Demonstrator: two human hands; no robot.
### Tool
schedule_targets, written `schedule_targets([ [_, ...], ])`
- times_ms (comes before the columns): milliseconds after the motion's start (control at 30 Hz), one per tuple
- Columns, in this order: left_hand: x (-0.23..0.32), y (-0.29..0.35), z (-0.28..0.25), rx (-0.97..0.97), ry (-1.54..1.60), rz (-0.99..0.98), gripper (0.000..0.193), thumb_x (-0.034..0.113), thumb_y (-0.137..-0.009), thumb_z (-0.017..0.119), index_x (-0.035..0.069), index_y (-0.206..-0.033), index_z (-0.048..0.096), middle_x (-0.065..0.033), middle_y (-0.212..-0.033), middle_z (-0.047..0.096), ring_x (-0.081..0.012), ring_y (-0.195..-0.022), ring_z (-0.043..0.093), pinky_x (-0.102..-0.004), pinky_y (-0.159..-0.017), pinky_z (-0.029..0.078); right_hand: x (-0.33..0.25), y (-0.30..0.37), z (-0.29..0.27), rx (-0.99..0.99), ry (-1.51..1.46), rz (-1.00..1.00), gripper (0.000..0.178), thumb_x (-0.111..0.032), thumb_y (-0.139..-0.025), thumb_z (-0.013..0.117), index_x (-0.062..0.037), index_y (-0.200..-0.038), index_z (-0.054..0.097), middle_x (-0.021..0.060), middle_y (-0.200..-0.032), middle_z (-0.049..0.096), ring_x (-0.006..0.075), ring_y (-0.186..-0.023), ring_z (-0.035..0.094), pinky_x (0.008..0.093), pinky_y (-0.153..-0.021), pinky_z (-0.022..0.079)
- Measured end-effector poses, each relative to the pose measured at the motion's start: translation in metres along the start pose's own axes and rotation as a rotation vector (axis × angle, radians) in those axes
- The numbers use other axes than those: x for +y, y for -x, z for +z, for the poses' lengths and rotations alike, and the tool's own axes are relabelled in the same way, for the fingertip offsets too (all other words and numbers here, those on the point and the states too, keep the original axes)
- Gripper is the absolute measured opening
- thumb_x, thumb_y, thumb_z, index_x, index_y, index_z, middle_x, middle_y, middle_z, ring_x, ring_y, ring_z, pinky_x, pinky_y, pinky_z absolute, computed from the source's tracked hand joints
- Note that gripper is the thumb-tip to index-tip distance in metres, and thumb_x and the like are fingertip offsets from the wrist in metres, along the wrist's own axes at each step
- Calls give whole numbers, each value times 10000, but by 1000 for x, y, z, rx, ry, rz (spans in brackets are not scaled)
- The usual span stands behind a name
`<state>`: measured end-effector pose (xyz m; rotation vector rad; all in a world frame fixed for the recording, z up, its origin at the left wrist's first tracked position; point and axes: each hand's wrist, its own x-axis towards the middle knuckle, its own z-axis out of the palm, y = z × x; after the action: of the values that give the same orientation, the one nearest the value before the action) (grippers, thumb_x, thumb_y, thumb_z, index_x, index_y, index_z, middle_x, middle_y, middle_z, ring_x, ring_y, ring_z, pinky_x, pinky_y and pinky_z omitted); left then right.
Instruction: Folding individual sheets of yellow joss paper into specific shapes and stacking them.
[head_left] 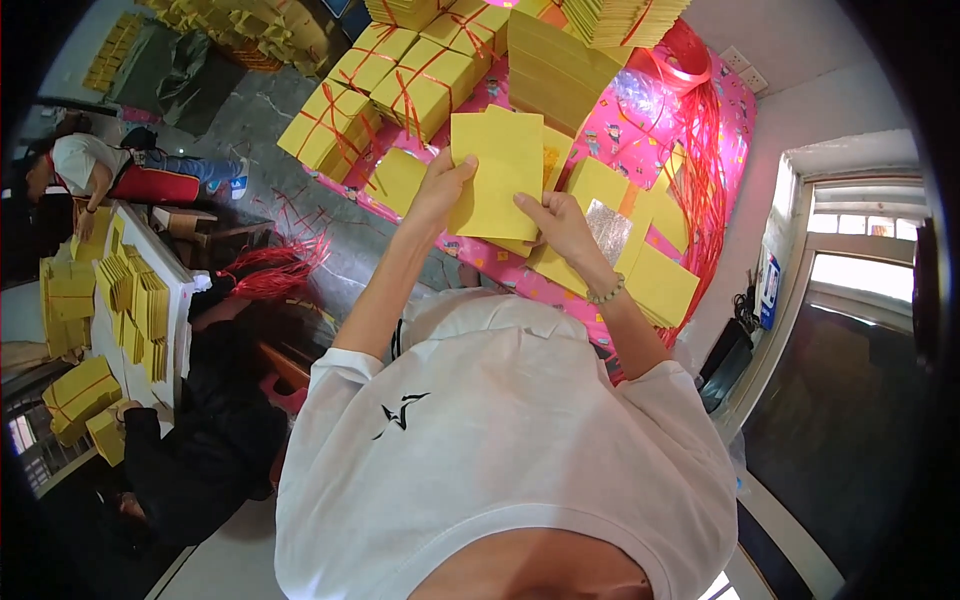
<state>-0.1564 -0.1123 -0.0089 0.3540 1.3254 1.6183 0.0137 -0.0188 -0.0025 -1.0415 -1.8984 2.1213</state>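
Note:
Between my two hands is a small stack of yellow paper sheets [498,170], held up over the near side of the pink table. My left hand [445,188] grips its left edge, thumb on top. On the lower right edge my right hand [562,228] is closed, its thumb also on the face; a beaded bracelet circles that wrist. The fingers under the sheets are hidden. Just right of my right hand lie more yellow sheets [665,285] and a silvery patch [608,228]. Another yellow sheet [400,182] rests left of my left hand.
Yellow bundles tied with red ribbon [425,85] line the table's far left. Red ribbons [700,190] hang along the right side of the pink tablecloth [615,125]. At left, two people work around a white table [185,300] with yellow stacks; loose red strips [285,265] lie nearby.

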Motion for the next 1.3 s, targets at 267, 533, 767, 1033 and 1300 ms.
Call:
schedule_targets([
  [267, -16, 5, -3, 111, -33, 199, 257, 92, -939, 469, 10, -1182, 478, -69, -1100, 587, -137, -996, 554, -292, -863, 433, 9, 3, 4, -33, -119, -1, 321, -259, -911, 581, 38, -1021, 637, 57, -868, 664, 103, -685, 634, 229, -589, 551],
  [533, -14, 16, -12, 265, -8, 281, 273, 103, -949, 461, 25, -1210, 471, -68, -1115, 592, -136, -983, 579, -285, -842, 459, 7, 4, 7, -75, -18, 119, 302, -275, -903, 600, -10, -1043, 640, 30, -885, 662, 92, -764, 639, 215, -631, 524],
  [767, -25, 44, -20, 224, -75, 215, 270, 100, -944, 466, 18, -1201, 462, -67, -1110, 587, -135, -995, 561, -289, -863, 441, 2, -14, 12, 2, -124, 28, 301, -271, -890, 619, -13, -1043, 642, 25, -824, 663, 80, -719, 628, 220, -632, 518],
  [1033, -44, 67, -40, 218, -35, 114, 301, 100, -941, 470, 12, -1228, 459, -73, -1146, 574, -141, -1031, 541, -283, -892, 419, 7, -25, 24, -107, -55, -12, 292, -238, -899, 605, 12, -1049, 607, 22, -877, 654, 66, -741, 605, 205, -611, 478],
  [1300, -73, 32, -141, 487, 551, -105, 329, 167, -976, 394, -8, -1254, 426, -140, -1210, 551, -268, -1087, 559, -398, -944, 456, 33, -16, 2, 2, -24, -72, 277, -210, -916, 573, -9, -1105, 586, 21, -923, 626, 99, -828, 604, 235, -710, 470],
])
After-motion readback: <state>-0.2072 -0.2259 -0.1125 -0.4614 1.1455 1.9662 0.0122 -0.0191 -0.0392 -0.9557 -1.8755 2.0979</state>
